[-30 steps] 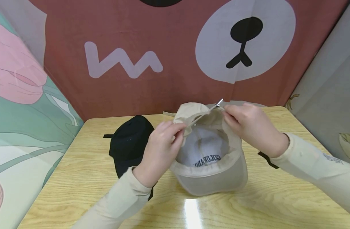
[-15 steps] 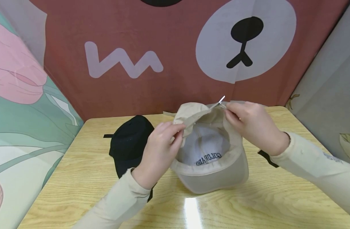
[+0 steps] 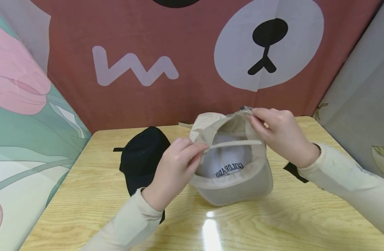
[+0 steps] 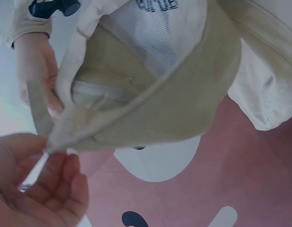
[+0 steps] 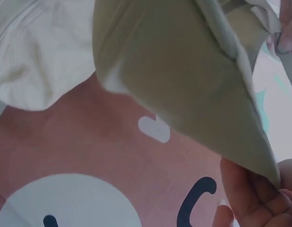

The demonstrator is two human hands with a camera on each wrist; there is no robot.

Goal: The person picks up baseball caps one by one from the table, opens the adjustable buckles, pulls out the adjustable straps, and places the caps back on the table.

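Note:
A beige cap [image 3: 232, 193] tilts in front of me with its opening up; reversed lettering reading COLORADO shows inside. My left hand [image 3: 173, 172] pinches the base of its narrow strap [image 3: 236, 143], whose other end reaches right across the opening. My right hand [image 3: 279, 136] pinches the far right edge of the opening, beside a metal buckle [image 3: 246, 108]. A metal clasp [image 4: 32, 174] lies against the nearer hand's fingers in the left wrist view. In the right wrist view, fingers hold the corner of the cap's cloth.
A black cap [image 3: 145, 157] lies left of my left hand on the wooden table [image 3: 261, 230]. Behind the beige cap sits another pale cap [image 3: 209, 120], partly hidden. A brown curtain with a bear print [image 3: 179, 101] hangs at the table's back edge. A black piece [image 3: 296, 172] shows beneath my right forearm.
The strap, which ran from my left hand up to the buckle, is now out of it and lies across the opening. My right hand has shifted slightly right and up.

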